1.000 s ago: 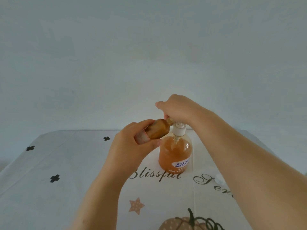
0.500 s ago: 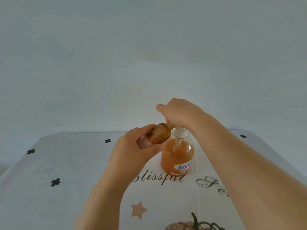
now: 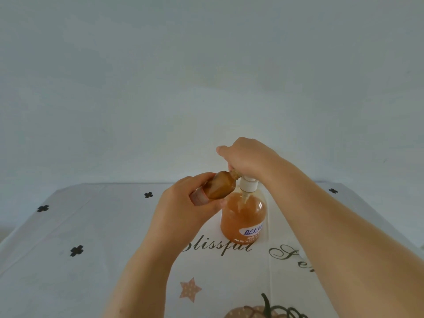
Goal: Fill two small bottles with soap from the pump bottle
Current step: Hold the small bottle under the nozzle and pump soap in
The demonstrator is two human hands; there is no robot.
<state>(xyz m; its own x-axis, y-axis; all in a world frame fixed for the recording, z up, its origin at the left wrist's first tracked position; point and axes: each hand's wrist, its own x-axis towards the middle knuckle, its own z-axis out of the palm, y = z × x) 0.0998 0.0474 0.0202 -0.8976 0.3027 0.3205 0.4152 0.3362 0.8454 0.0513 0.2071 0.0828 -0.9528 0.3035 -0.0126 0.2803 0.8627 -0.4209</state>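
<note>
My left hand (image 3: pixel 183 207) grips a small amber bottle (image 3: pixel 221 187), tilted with its neck up and to the right. The neck meets the spout under my right hand (image 3: pixel 247 157). That hand lies on top of the pump bottle (image 3: pixel 243 216) with its fingers curled down over the pump head, which they hide. Only the white pump collar (image 3: pixel 247 184) shows. The pump bottle is clear, full of orange soap, and stands upright on the table. I see no second small bottle.
The table carries a white cloth (image 3: pixel 91 249) printed with black crosses, script lettering, a star and a pumpkin. A plain pale wall rises right behind the table's far edge. My right forearm crosses the right side of the table.
Both hands and both bottles keep the same pose relative to each other. Only the view has drifted slightly.
</note>
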